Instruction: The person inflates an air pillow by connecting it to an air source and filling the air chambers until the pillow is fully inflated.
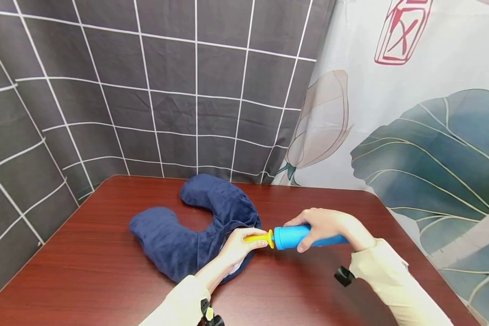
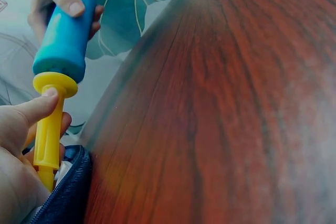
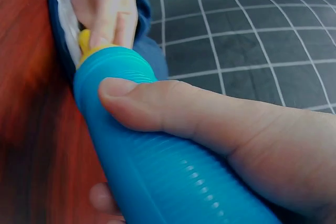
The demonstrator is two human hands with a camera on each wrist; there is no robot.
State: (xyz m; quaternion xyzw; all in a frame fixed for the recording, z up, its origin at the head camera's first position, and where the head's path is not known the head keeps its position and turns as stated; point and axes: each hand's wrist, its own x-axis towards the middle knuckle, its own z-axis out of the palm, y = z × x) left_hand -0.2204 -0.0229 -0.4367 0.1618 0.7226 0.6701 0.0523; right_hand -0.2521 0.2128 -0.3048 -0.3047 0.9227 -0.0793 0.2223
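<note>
A navy U-shaped neck pillow [image 1: 163, 237] lies on the table, its zipped cover open near my left hand [image 1: 235, 248]. With thumb and fingers, that hand grips the yellow nozzle end [image 2: 48, 135] of a blue hand pump [image 1: 290, 237] at the opening. White material [image 3: 64, 3] shows inside the cover. My right hand [image 1: 325, 225] is wrapped round the pump's ribbed blue barrel, thumb along its top. The pump lies nearly level in the head view, pointing left at the pillow. The nozzle's tip is partly hidden by the left palm and the cover.
The reddish-brown wooden table [image 1: 85, 262] ends at a dark grey curtain with white grid lines [image 1: 167, 90] at the back and left. A white curtain with leaf and flower prints [image 1: 432, 163] hangs along the right. Small black wrist devices [image 1: 344, 275] sit at both sleeves.
</note>
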